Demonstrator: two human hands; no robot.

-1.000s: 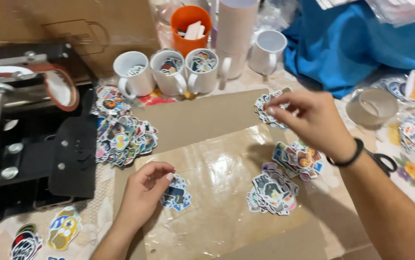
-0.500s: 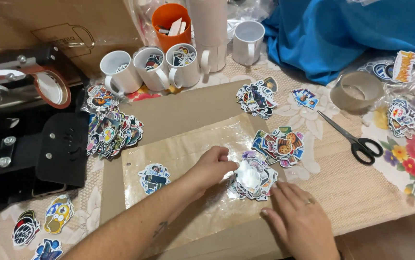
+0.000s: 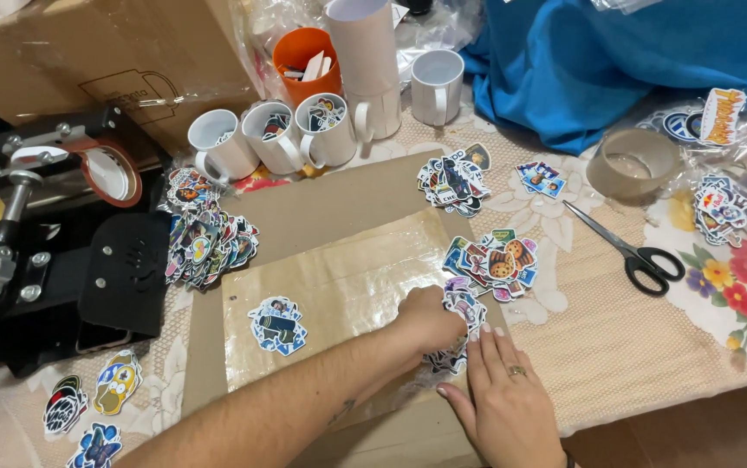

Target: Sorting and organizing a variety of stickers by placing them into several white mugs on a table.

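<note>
Sticker pile (image 3: pixel 464 305) under left hand (image 3: pixel 425 319)'s clenched grip, right hand (image 3: pixel 503 394) flat beside, grip released

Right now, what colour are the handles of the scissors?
Black, on the scissors, seen in the head view.

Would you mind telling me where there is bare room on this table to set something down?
Free: the taped sheet between the lone sticker and the left hand; the cloth between the scissors and right hand. Crowded: around the mugs and the sticker pile.
</note>
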